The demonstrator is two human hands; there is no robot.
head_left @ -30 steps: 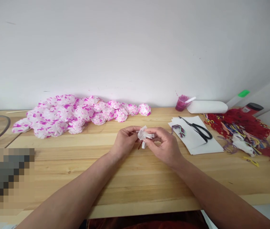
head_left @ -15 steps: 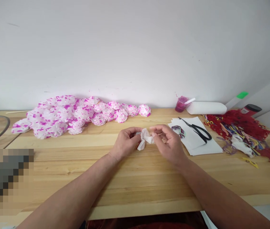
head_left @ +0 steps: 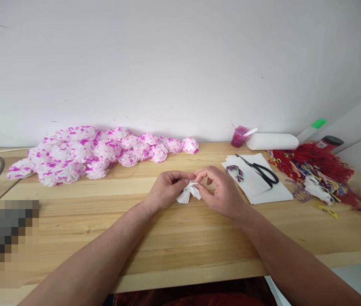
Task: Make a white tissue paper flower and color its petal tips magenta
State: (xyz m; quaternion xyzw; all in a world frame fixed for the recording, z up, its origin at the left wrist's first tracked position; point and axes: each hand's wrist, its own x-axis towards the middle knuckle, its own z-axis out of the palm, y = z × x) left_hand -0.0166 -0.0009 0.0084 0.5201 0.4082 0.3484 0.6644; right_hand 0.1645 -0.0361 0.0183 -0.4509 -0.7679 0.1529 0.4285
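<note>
Between my two hands is a small piece of pleated white tissue paper [head_left: 187,194], its folds fanning out below my fingers. My left hand [head_left: 169,189] is closed, pinching the paper from the left with thumb and forefinger. From the right, my right hand [head_left: 217,191] is closed as well, its thumb and forefinger pinching at the gathered middle. The fingertips of both hands nearly meet there. Whether a thread runs between them is too small to tell.
Pink-spotted white tissue flowers [head_left: 69,157] lie heaped at the back left. At right, black scissors [head_left: 263,172] rest on white paper sheets [head_left: 257,193]. Behind stand a cup of purple liquid [head_left: 239,137] and a white roll [head_left: 272,141]. Coloured yarn [head_left: 320,163] is piled far right.
My hands have drawn closer together, and my right fingers have moved in to the middle of the tissue paper. The paper now fans downward. The view has shifted slightly.
</note>
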